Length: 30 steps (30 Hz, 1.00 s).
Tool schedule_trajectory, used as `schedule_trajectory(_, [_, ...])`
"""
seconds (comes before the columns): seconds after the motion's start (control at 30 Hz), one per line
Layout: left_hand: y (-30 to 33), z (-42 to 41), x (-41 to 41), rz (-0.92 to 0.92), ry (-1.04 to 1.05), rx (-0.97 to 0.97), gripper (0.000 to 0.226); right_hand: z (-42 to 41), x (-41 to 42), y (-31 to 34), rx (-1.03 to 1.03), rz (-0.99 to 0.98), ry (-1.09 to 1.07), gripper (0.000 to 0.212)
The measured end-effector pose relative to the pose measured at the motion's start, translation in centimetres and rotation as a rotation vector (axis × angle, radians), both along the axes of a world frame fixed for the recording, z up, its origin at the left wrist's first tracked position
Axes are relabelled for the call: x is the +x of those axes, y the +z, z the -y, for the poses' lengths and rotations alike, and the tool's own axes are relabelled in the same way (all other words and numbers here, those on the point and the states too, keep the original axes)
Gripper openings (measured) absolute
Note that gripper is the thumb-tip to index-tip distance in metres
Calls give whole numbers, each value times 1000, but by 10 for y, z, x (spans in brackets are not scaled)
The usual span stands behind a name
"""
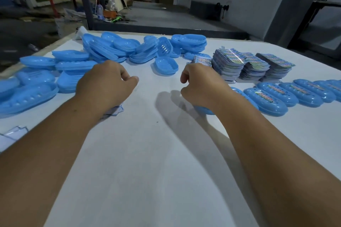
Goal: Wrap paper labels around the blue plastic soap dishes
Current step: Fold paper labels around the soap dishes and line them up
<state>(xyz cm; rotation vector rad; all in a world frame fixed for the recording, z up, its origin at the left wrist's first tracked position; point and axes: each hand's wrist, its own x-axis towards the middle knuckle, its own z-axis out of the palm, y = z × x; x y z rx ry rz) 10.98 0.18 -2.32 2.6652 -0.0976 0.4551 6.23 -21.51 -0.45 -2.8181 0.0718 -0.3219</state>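
White bench (166,153): unwrapped soap dishes (114,48) heaped far left, label stacks (245,64) far right, wrapped row (295,92) right. Lone dish (166,66) ahead between hands, long axis roughly crosswise, about equally near both. Left hand (106,84) curled, seemingly on paper label (115,109). Right hand (201,86): fingers curled; blue dish (203,110) peeks beneath, grip unclear.

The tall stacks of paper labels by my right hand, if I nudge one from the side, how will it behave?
The stacks of paper labels would probably shear and slide apart, since their layers already sit fanned and uneven. The glossy printed tops suggest slippery sheets. Single labels look thin, so one lifted alone would likely flop.
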Motion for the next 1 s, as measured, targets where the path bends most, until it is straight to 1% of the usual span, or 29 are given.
schedule_trajectory(0.07, [-1, 0, 1, -3, -1, -9, 31, -6, 1, -3, 42, 27, 85, 16])
schedule_trajectory(0.17, [-6, 0, 3, -46, -29, 20, 29, -19, 2, -10, 109, 1, 212, 11])
schedule_trajectory(0.27, [-8, 0, 6, -67, -41, 39, 28, -24, 3, -15, 128, 4, 235, 12])
schedule_trajectory(0.4, [-5, -7, 7, 14, 9, 118, 25, -24, 6, -19, 152, 30, 245, 9])
schedule_trajectory(0.57, [10, -29, 12, 166, 204, 214, 14, -24, 5, -19, 161, 35, 238, 9])
schedule_trajectory(0.63, [13, -38, 12, 137, 241, 236, 10, -25, 4, -19, 165, 37, 232, 9])
schedule_trajectory(0.73, [12, -44, 11, 20, 253, 247, 15, -25, 3, -18, 167, 34, 229, 9])
schedule_trajectory(0.8, [12, -46, 10, -28, 260, 245, 18, -26, 2, -17, 169, 23, 235, 9])
schedule_trajectory(0.9, [13, -47, 11, -34, 273, 256, 26, -26, 2, -16, 163, 19, 228, 10])
schedule_trajectory(1.0, [14, -46, 10, -7, 269, 293, 28, -26, 1, -14, 161, 22, 229, 9])
